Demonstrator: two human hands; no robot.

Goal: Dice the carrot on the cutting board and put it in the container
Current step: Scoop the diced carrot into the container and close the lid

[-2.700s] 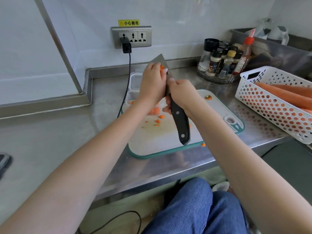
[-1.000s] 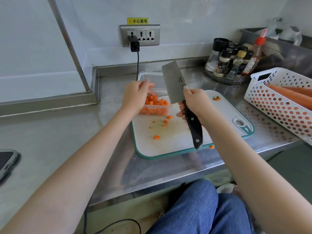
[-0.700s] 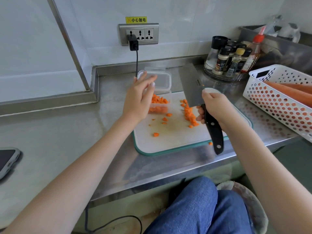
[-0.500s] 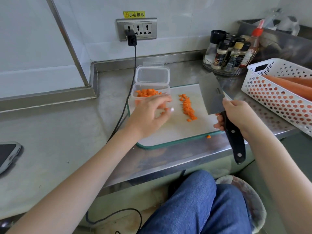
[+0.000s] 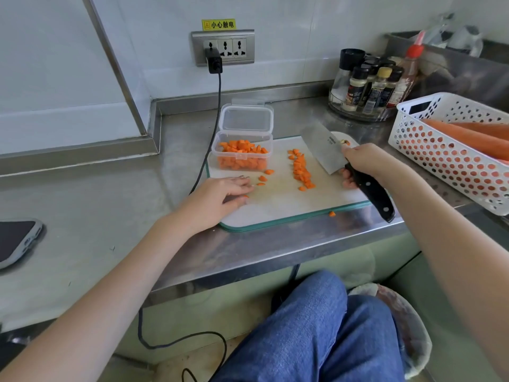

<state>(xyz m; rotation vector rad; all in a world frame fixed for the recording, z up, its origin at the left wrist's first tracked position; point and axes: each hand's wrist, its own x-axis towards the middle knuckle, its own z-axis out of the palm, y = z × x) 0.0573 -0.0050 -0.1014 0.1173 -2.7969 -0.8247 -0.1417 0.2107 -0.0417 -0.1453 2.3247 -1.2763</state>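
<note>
A white cutting board (image 5: 278,205) with a green rim lies on the steel counter. A clear plastic container (image 5: 242,155), its lid flipped back, stands on the board's far left corner, holding diced carrot. A row of diced carrot (image 5: 301,170) lies mid-board, and a few loose pieces (image 5: 263,179) lie near the container. My left hand (image 5: 220,195) rests flat on the board's left edge, fingers straight. My right hand (image 5: 363,161) grips the black handle of a cleaver (image 5: 323,147), blade tilted just right of the row.
A white perforated basket (image 5: 451,164) with whole carrots stands at the right. A spice rack (image 5: 369,86) sits at the back right. A charger cable (image 5: 214,128) runs from the wall socket past the board's left side. A phone (image 5: 16,241) lies far left. One carrot piece (image 5: 332,214) lies off the board.
My left hand left the container and came down flat onto the board's left edge. The cleaver, earlier held up over the container, moved right and lowered beside the carrot row.
</note>
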